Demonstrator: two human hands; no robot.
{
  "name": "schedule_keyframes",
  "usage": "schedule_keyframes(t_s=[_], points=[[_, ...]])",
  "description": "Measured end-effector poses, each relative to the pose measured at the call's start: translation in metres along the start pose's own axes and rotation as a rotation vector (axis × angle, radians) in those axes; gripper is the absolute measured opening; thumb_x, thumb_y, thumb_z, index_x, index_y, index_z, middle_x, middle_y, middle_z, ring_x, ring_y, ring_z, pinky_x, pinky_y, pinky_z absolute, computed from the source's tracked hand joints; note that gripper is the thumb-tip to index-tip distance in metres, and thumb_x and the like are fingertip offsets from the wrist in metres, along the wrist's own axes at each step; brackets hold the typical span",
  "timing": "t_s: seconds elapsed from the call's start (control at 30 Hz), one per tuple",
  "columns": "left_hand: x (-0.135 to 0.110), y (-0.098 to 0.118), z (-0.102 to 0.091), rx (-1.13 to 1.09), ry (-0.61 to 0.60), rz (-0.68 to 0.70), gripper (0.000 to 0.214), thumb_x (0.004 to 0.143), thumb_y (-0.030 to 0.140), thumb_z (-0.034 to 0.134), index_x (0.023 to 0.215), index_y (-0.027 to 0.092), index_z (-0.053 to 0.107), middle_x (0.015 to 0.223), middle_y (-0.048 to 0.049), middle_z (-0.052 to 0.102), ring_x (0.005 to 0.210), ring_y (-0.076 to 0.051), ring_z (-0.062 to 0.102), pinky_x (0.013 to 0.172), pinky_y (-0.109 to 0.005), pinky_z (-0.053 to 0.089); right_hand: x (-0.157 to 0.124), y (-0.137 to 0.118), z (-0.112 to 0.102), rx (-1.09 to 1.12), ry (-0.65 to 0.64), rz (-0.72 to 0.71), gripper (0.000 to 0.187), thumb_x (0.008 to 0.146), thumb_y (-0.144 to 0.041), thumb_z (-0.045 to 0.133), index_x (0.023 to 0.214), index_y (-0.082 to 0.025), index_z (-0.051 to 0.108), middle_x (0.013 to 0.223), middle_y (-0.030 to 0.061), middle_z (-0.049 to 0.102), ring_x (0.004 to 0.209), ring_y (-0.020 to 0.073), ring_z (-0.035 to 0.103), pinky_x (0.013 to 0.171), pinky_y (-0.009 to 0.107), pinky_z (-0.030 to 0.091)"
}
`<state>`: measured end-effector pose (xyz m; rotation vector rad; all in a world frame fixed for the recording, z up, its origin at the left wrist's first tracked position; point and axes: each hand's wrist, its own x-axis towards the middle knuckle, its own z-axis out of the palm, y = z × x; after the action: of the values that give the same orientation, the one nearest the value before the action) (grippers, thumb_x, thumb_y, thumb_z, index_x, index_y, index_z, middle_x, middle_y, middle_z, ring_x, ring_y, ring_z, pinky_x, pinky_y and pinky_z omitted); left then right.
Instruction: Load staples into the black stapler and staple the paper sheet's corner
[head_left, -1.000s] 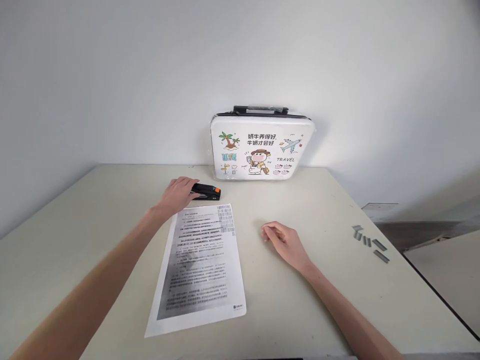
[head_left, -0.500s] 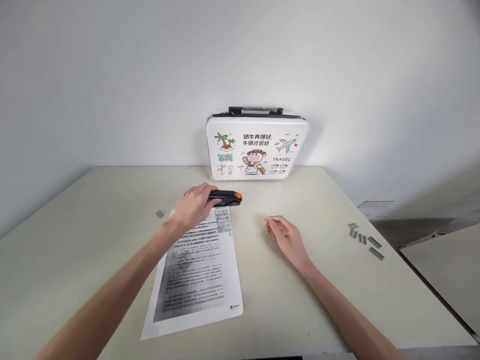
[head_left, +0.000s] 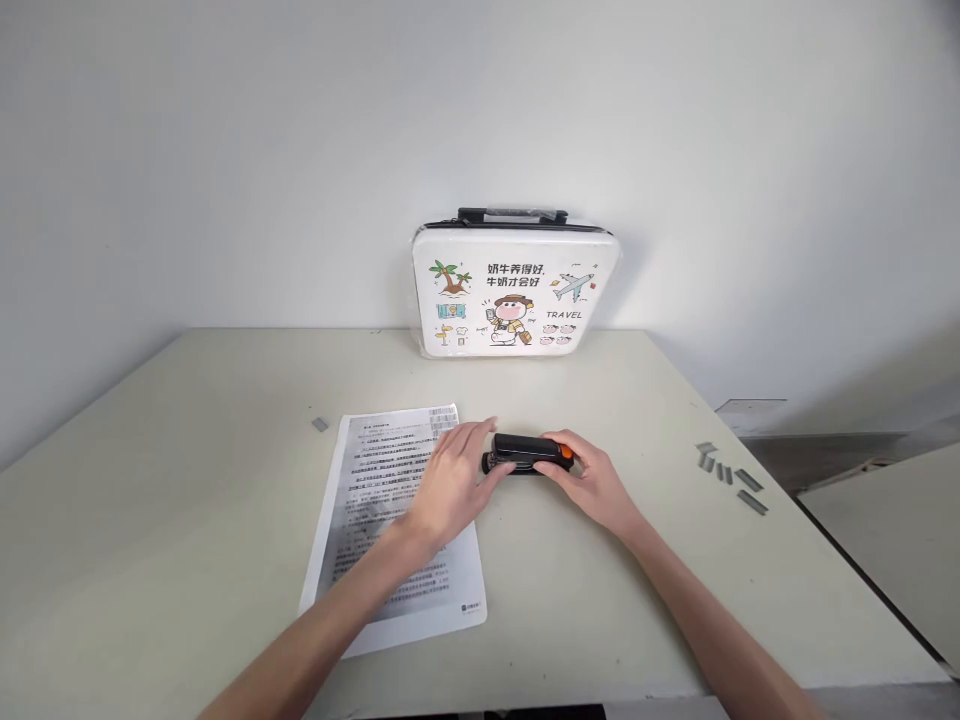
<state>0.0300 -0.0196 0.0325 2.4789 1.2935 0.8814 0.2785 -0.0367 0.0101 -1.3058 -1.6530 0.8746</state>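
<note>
Holding the black stapler [head_left: 527,454] between both hands, I had my right hand [head_left: 592,487] closed around its orange-tipped end, fingers curled over the top and thumb on the near side. My left hand [head_left: 454,483] met the opposite end, its fingers stretched out and loosely open, the fingertips touching the stapler's dark end rather than wrapping it. The stapler lay lengthwise on the worktop [head_left: 637,590], level and resting on its base as far as I could tell.

Under my left palm and wrist lay a printed sheet of paper [head_left: 375,500], its right edge just beside the stapler; the sheet sat flat and slightly tilted, with a barcode block at its top right corner. Beyond the sheet's far left corner, well apart from my grip, a single small strip of staples [head_left: 320,424] lay on the worktop. Off past my right hand, near the worktop's right edge, several more staple strips [head_left: 731,476] were scattered in a loose row. Straight ahead of my grip, a white illustrated carry case [head_left: 514,290] with a black handle stood upright against the wall [head_left: 225,150].
</note>
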Motion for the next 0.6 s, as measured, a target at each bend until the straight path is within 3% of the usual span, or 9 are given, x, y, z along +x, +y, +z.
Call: schedule_keyframes(t_s=[0.1, 0.2, 0.43, 0.6], points=[[-0.031, -0.017, 0.001, 0.113, -0.053, -0.058, 0.086, 0.103, 0.058, 0.059, 0.17, 0.024, 0.018, 0.167, -0.019, 0.043, 0.158, -0.039, 0.036, 0.124, -0.059, 0.038, -0.008, 0.008, -0.011, 0.008, -0.009, 0.04, 0.034, 0.093, -0.054, 0.071, 0.114, -0.027, 0.071, 0.117, 0.0064, 0.076, 0.11, 0.0275, 0.069, 0.097, 0.039, 0.054], [-0.057, -0.033, -0.007, 0.172, -0.198, -0.064, 0.091, 0.105, 0.062, 0.053, 0.173, 0.027, 0.004, 0.176, -0.0145, 0.027, 0.164, -0.038, 0.017, 0.13, -0.06, 0.028, -0.019, 0.014, -0.021, 0.021, -0.016, 0.071, 0.037, 0.092, -0.056, 0.071, 0.114, -0.027, 0.072, 0.115, 0.0067, 0.076, 0.106, 0.0273, 0.069, 0.096, 0.039, 0.056], [-0.069, -0.047, -0.035, 0.176, -0.319, -0.035, 0.082, 0.106, 0.061, 0.048, 0.173, 0.029, 0.014, 0.177, -0.008, 0.026, 0.165, -0.032, 0.016, 0.134, -0.056, 0.021, -0.03, 0.018, -0.028, -0.021, -0.025, 0.096, 0.035, 0.092, -0.056, 0.072, 0.112, -0.028, 0.072, 0.109, 0.0055, 0.076, 0.098, 0.0259, 0.068, 0.089, 0.038, 0.057], [-0.058, -0.039, -0.037, 0.136, -0.257, 0.013, 0.068, 0.106, 0.054, 0.055, 0.166, 0.029, 0.035, 0.173, -0.0068, 0.037, 0.164, -0.031, 0.022, 0.133, -0.055, 0.026, -0.029, 0.017, -0.028, -0.032, -0.029, 0.116, 0.035, 0.097, -0.058, 0.064, 0.114, -0.028, 0.072, 0.116, 0.0065, 0.076, 0.104, 0.0273, 0.07, 0.093, 0.04, 0.057]])
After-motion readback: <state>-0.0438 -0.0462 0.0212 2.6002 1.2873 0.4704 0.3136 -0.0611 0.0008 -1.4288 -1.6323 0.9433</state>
